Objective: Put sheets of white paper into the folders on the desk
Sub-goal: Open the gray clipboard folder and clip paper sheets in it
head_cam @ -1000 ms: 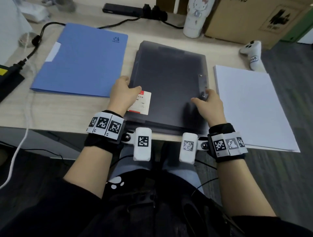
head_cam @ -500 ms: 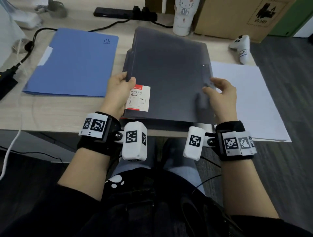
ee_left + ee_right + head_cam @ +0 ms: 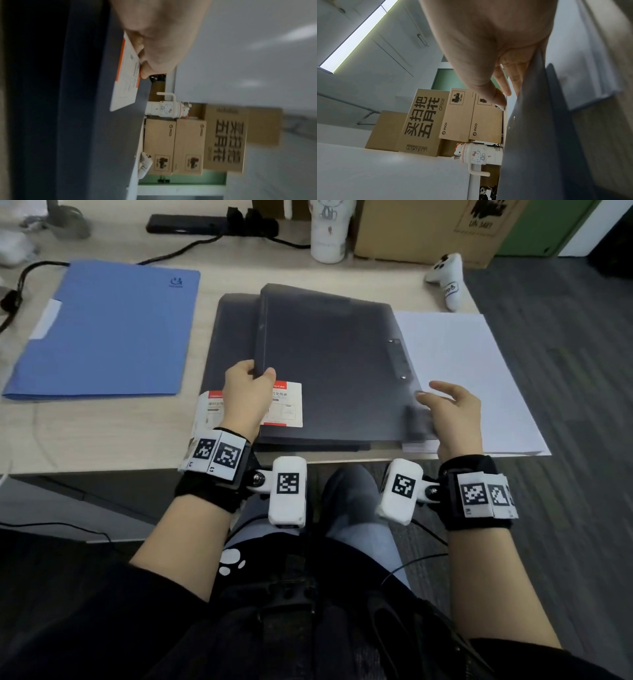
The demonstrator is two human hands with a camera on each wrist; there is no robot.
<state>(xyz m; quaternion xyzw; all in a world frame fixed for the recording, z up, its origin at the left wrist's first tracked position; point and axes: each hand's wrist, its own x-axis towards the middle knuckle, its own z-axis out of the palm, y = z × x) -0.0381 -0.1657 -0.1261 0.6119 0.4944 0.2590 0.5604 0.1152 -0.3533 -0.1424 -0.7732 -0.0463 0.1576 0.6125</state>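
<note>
Two dark grey folders lie stacked mid-desk. My left hand (image 3: 260, 374) grips the top grey folder (image 3: 329, 364) at its left spine, thumb on top, just above its white and red label (image 3: 287, 405). At the folder's right edge my right hand (image 3: 428, 393) pinches it, thumb on top. The lower grey folder (image 3: 233, 337) shows at the left. A stack of white paper (image 3: 462, 371) lies to the right, partly under the top folder. A blue folder (image 3: 102, 330) lies closed at the left. In the wrist views, the left hand (image 3: 145, 65) and right hand (image 3: 506, 94) hold the folder edges.
A white mug (image 3: 327, 234), cardboard boxes (image 3: 428, 227) and a black power strip (image 3: 191, 224) with cables line the desk's back. A white controller (image 3: 448, 282) lies at the back right. The desk's front edge (image 3: 102, 463) is near my wrists.
Both hands took hold of the top grey folder, raised it and slid it right over the paper stack's edge. The lower folder and its label now show at the left.
</note>
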